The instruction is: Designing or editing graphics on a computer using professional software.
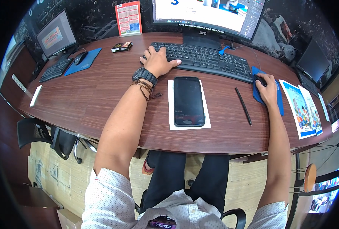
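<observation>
My left hand (157,61) lies spread over the left end of a black keyboard (200,57), its thumb out by the front edge. A dark watch and beaded bracelets circle that wrist. On the right, my right hand (267,88) is wrapped over a black computer mouse (258,80), which shows only in part. Under the mouse is a blue mouse pad (279,103). A dark smartphone (189,101) rests on white paper (171,114) between my forearms. To its right lies a thin black pen (243,106). Behind the keyboard a large monitor (207,17) is lit.
Printed colour sheets (301,110) lie right of the mouse pad. A small dark box (122,47) and a red desk calendar (129,18) stand at the back left. A second monitor (57,35), keyboard (55,70) and mouse (80,58) occupy the far left; another dark monitor (313,61) is far right.
</observation>
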Tool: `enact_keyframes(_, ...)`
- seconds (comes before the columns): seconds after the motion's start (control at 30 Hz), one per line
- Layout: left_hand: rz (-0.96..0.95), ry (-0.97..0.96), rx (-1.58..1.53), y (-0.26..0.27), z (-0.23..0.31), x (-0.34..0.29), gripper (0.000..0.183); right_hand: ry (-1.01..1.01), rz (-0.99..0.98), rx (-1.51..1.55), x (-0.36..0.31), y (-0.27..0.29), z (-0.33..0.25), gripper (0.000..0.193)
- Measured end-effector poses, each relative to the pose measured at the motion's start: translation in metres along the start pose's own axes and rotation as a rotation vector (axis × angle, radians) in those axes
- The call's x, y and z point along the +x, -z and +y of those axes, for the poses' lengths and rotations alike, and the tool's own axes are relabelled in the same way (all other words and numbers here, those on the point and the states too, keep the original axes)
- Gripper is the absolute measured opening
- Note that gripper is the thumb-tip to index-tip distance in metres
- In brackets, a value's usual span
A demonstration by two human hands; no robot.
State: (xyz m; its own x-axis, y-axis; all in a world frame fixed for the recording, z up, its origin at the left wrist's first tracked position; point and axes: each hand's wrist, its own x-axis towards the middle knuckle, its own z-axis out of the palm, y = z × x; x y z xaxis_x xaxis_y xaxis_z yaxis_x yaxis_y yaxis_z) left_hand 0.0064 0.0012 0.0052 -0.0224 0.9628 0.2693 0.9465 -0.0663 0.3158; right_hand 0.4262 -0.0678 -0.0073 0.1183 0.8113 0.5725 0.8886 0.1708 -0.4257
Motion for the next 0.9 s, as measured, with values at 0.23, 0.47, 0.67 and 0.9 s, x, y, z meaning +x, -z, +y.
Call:
enact_keyframes(0.23,-0.002,0.001,-0.002,0.0014,0.0008,-0.0009,0.085,-0.008,-0.007,-0.018,0.0007,0.0008,-0.0029,0.035)
enact_keyframes(0.47,-0.015,0.005,-0.002,0.0029,0.0023,-0.0029,0.085,-0.003,-0.005,-0.023,0.0,0.0004,-0.0004,0.035)
enact_keyframes(0.67,-0.012,0.006,0.008,0.0035,0.0021,-0.0023,0.085,0.008,-0.004,-0.015,-0.0002,0.0008,-0.0008,0.035)
enact_keyframes(0.9,-0.025,0.01,0.012,0.0034,0.0025,-0.0016,0.086,0.0,-0.003,-0.016,-0.0004,0.0018,-0.0035,0.035)
